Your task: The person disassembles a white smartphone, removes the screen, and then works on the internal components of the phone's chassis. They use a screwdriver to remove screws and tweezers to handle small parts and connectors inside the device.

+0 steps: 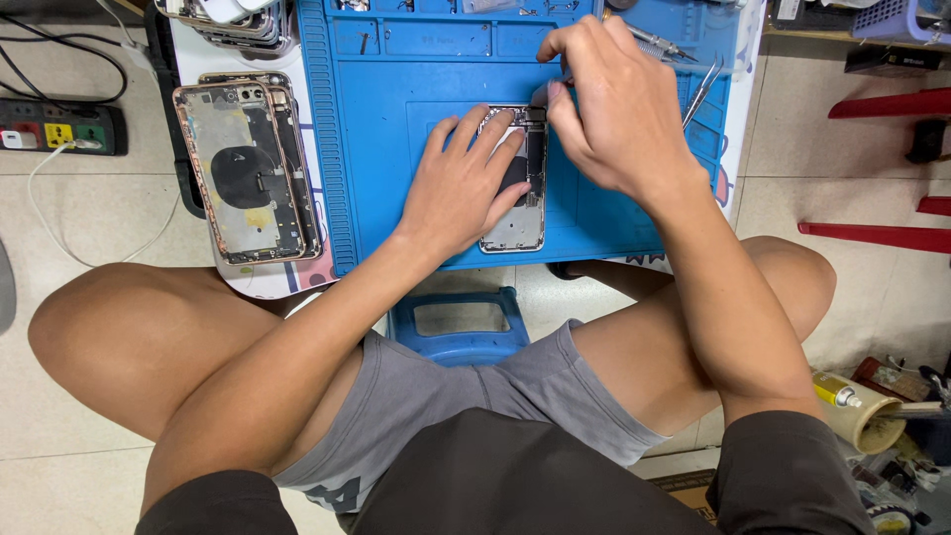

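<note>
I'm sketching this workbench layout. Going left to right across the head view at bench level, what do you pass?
Power strip → stack of opened phone housings → left hand pressing down the opened phone on the blue mat → right hand at the phone's top → tweezers → red bars.

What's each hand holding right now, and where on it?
The left hand presses flat on the opened phone housing, over its left and middle part. The right hand pinches at its top edge; any tool there is hidden.
</note>
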